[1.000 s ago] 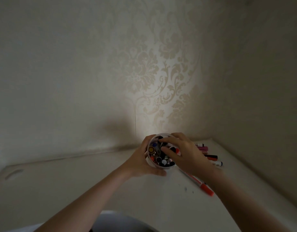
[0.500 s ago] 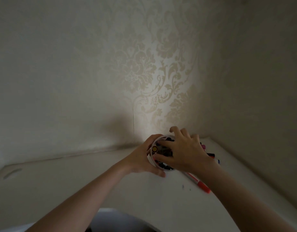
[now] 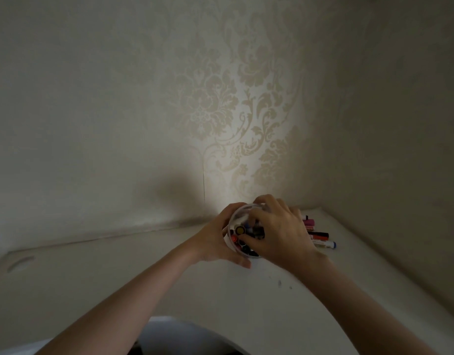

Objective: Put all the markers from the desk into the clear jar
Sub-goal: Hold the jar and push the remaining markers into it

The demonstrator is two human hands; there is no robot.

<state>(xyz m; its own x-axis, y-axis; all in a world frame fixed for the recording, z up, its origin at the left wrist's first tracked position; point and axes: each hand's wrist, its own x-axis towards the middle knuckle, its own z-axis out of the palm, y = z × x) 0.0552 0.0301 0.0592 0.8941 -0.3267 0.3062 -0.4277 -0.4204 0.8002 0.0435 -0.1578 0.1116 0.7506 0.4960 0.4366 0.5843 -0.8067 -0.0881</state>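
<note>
Since a second ago your right hand (image 3: 279, 234) has slid over the jar (image 3: 242, 231) mouth — fingers curled on the markers inside. Your left hand (image 3: 215, 243) clasps the jar's side. Loose markers (image 3: 319, 235) lie at 3 o'clock on the desk (image 3: 144, 272).

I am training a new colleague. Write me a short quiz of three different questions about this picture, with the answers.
1. True or false: the left hand grips the side of the clear jar.
2. Where is the right hand? A) flat on the desk B) over the jar's mouth C) raised to the wall
3. Fill in: loose markers lie on the desk to the ___ of the jar.

Key
1. True.
2. B; it covers most of the mouth, so whether it holds a marker cannot be told.
3. right.
</note>
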